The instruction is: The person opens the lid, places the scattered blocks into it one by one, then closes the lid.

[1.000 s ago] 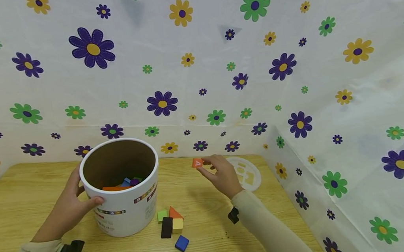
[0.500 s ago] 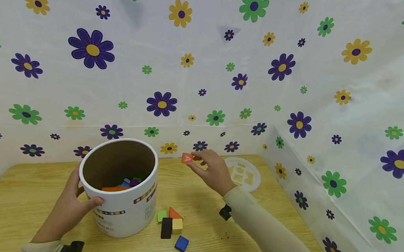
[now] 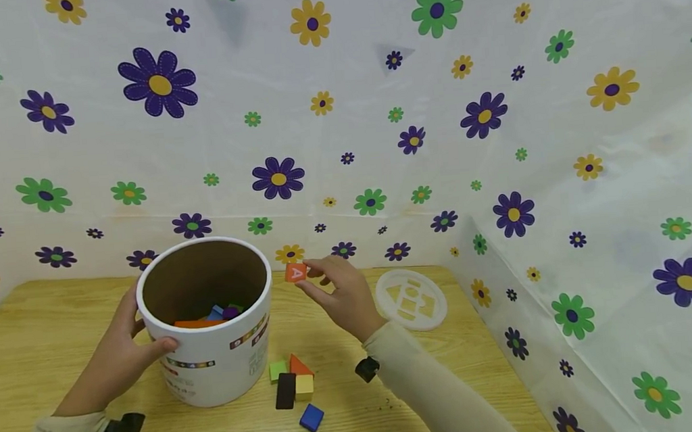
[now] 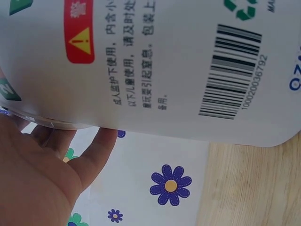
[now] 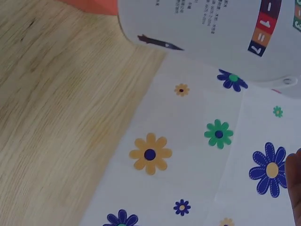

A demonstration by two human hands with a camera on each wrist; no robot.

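My left hand [image 3: 116, 363] grips the side of a white bucket [image 3: 230, 367], thumb on the front below the rim and fingers round the far left. The left wrist view has this hand [image 4: 42, 174] against the bucket's printed wall [image 4: 160, 56]. Several coloured blocks lie inside the bucket, partly hidden by its rim. To its right, my right hand [image 3: 346, 301] pinches a small orange block [image 3: 295, 273] marked with an A, held in the air between thumb and fingers. In the right wrist view only a sliver of a finger [image 5: 295, 188] shows, at the right edge.
Just right of the bucket's base lie a green block [image 3: 277, 371], a red triangle block [image 3: 299, 365], a black block [image 3: 285, 390], a yellow block [image 3: 304, 387] and a blue block [image 3: 312, 418]. Behind the right hand lies a white round stencil [image 3: 435, 304]. Flowered sheeting [image 3: 364, 133] borders the table [image 3: 349, 405].
My right hand has moved left with the orange block, closer to the bucket, and more of the white stencil shows. The left hand and bucket have stayed put.
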